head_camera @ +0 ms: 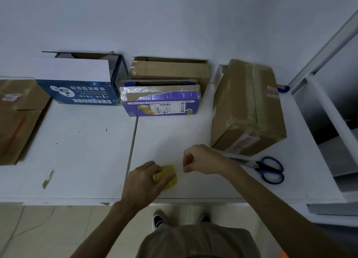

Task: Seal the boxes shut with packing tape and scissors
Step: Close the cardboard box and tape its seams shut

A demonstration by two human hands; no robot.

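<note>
My left hand (144,180) grips a yellowish roll of packing tape (168,175) near the front edge of the white table (77,151). Just right of the roll, my right hand (201,159) has its fingers curled with the fingertips pinched together; whether it holds the tape end I cannot tell. Blue-handled scissors (268,168) lie on the table to the right of that hand. A taped brown box (248,106) stands behind the scissors. A purple box (160,99) with torn tape sits at the middle back.
A blue-and-white box (81,83) with open flaps stands at the back left. A brown box (170,69) sits behind the purple one. Another brown box (17,118) is at the far left. A white shelf frame (327,122) borders the right. My shoes (158,220) show below the table edge.
</note>
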